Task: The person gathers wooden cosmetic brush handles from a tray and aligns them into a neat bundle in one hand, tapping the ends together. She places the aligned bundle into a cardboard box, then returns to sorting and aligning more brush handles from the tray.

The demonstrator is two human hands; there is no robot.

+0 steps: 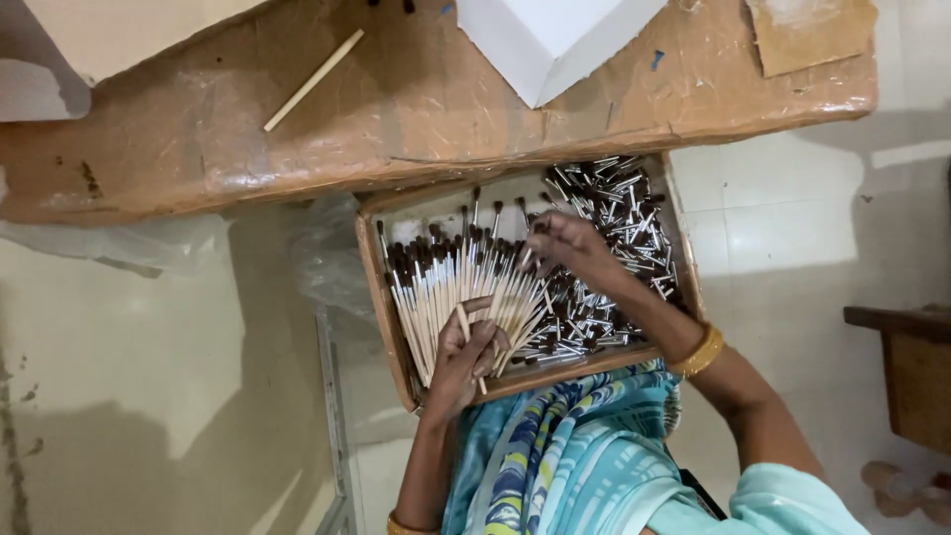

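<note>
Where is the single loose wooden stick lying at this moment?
In the head view, the loose wooden stick lies slanted on the brown table, upper left, apart from the tray of brushes and left of the white box.

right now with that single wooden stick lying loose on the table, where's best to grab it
Pinch the wooden stick at its middle from above, fingers across its width. It lies flat and slanted on the table, with bare surface on both sides and nothing touching it.

— What's around you?
— Pale tiled floor (pixel 792 258) under me, with soft shadows across it. My surface (pixel 416 109) is brown wood wrapped in shiny plastic.
— Other furniture?
— A dark wooden stool (pixel 916 372) at my right.
</note>
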